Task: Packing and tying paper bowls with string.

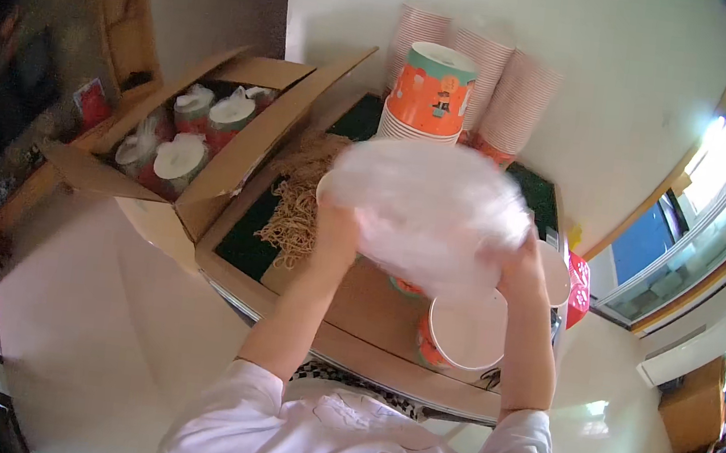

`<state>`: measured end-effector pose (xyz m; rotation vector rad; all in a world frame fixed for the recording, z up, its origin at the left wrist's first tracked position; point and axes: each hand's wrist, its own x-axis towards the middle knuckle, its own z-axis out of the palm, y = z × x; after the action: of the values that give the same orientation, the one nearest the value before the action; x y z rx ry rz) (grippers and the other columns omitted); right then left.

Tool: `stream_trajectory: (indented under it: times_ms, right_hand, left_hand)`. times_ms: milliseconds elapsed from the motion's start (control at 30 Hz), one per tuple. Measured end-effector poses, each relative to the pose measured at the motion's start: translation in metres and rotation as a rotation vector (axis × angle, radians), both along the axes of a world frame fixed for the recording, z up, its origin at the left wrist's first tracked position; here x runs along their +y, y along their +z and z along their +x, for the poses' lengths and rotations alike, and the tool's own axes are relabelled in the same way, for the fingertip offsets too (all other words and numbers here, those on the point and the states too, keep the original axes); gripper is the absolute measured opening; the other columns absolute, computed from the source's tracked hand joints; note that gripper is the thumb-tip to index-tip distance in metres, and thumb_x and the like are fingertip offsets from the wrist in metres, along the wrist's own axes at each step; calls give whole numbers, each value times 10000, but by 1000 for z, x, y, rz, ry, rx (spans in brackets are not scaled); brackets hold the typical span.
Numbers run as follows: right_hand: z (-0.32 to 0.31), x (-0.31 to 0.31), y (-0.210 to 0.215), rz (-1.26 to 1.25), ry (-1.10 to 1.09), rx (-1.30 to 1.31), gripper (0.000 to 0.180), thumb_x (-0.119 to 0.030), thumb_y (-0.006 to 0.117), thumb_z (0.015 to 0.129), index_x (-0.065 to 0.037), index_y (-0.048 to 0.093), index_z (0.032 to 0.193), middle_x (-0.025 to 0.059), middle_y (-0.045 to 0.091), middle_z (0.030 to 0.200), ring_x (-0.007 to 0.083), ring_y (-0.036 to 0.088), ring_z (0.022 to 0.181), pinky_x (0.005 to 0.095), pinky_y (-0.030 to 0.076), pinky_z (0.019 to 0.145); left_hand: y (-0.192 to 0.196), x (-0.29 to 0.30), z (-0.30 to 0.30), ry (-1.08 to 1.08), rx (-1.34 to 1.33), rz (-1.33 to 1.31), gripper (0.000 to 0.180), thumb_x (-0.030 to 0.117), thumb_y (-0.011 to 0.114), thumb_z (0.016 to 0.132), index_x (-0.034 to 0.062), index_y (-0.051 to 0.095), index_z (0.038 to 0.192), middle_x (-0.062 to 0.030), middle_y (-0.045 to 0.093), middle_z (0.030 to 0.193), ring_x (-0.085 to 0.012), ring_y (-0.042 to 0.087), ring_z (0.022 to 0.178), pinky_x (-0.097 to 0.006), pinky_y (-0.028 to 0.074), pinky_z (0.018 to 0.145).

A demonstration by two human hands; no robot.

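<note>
Work seems midway: a pale, blurred plastic bundle (428, 203) is held up above the table (362, 311).
Both bare forearms (294, 322) stretch forward, the left hand (342, 229) grasping the bundle's left edge, the right hand (517, 253) its right; exact finger placement is blurred. Below sits an open tub (470, 328); tangled rubber bands (291, 227) lie left. Farther off, the carton (275, 131) holds wrapped tubs (181, 157), apparently done, while the orange-and-green tub (436, 92) and tall pale stacks (520, 101) behind look left to handle.
</note>
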<state>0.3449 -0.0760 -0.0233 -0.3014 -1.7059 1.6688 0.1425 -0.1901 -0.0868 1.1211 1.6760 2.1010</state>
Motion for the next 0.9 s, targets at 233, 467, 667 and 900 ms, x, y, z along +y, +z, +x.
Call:
stream_trajectory:
  times_ms: [233, 467, 667, 900]
  right_hand:
    - [-12, 48, -15, 319, -433, 315, 256, -128, 626, 775, -22, 549, 995, 41, 592, 909, 150, 566, 827, 271, 454, 717]
    - [-27, 23, 26, 1230, -786, -741, 250, -145, 637, 781, -61, 606, 1015, 34, 629, 881, 155, 600, 810, 320, 485, 703]
    - [-41, -23, 36, 702, -231, -6, 247, -61, 651, 684, -4, 515, 882, 48, 554, 752, 94, 493, 719, 261, 425, 665]
    - [-18, 2, 31, 1215, -422, -501, 265, 37, 620, 647, -24, 545, 894, 118, 579, 832, 225, 593, 778, 315, 473, 723]
  left_hand:
    - [-5, -6, 27, -187, -789, 425, 343, 129, 582, 839, 61, 500, 1164, -97, 563, 1149, -222, 563, 1026, -402, 473, 892]
    - [7, -42, 9, -695, 23, 9, 1212, 429, 842, 575, 126, 52, 1443, -124, 240, 1449, -269, 241, 1353, -440, 249, 1073]
    - [44, -35, 35, -311, 215, -302, 925, 205, 790, 688, 121, 230, 1420, -131, 585, 1138, -194, 567, 1012, -328, 433, 880]
    - [7, -19, -39, 123, 125, 71, 230, -41, 525, 724, 38, 586, 931, -64, 606, 849, -159, 588, 829, -315, 466, 700]
